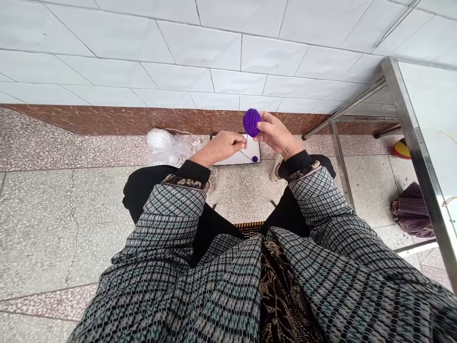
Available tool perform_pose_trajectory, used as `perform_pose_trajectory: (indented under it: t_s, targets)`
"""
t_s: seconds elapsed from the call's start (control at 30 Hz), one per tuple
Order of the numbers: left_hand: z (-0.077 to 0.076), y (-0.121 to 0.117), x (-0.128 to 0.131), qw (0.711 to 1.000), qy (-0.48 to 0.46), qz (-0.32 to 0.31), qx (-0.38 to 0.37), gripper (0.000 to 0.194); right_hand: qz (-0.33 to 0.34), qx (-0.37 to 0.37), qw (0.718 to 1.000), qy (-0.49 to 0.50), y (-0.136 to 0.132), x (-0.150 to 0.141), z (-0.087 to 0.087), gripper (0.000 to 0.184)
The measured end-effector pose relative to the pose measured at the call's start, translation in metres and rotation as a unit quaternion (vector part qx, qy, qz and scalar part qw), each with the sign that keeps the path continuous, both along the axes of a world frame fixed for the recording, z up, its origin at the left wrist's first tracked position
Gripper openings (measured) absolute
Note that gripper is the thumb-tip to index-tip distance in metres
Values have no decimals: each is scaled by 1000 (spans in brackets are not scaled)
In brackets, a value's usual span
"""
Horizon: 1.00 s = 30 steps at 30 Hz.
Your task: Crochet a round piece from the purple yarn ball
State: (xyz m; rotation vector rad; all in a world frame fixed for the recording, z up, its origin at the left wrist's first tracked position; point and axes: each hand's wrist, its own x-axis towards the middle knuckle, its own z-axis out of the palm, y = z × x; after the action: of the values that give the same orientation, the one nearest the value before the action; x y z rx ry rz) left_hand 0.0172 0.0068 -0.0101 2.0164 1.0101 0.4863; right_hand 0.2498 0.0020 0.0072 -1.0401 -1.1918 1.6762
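Note:
A ball of purple yarn [252, 122] sits in my right hand [274, 133], gripped between the thumb and fingers. Just to its left, my left hand [224, 146] pinches a thin purple strand that runs up to the ball. Both hands are raised over a white board with a dark rim [233, 159] on the floor. A small purple yarn ball [254, 159] rests at the board's right end, and a dark line crosses the white surface.
White yarn in a clear plastic bag [166, 145] lies left of the board, loose strands trailing. A metal-framed table [417, 143] stands on the right, with a red and yellow item [402, 149] and purplish cloth [414, 209] beneath. A tiled wall [221, 47] rises ahead.

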Motion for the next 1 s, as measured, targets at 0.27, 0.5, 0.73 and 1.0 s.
perform_pose_trajectory:
  t_s: [0.27, 0.5, 0.73, 1.0]
  targets:
    - [1, -3, 3, 997, -3, -69, 31, 19, -53, 27, 967, -246, 4, -17, -10, 43]
    - [11, 0, -8, 997, 5, -8, 77, 19, 39, 19, 900, -434, -2, -18, 4, 30]
    - [8, 9, -11, 991, -13, 85, 102, 20, 208, -9, 946, -247, -11, -14, 16, 14]
    - [-10, 7, 3, 998, -13, 63, 13, 21, 77, -26, 995, -50, -4, -5, 1, 61]
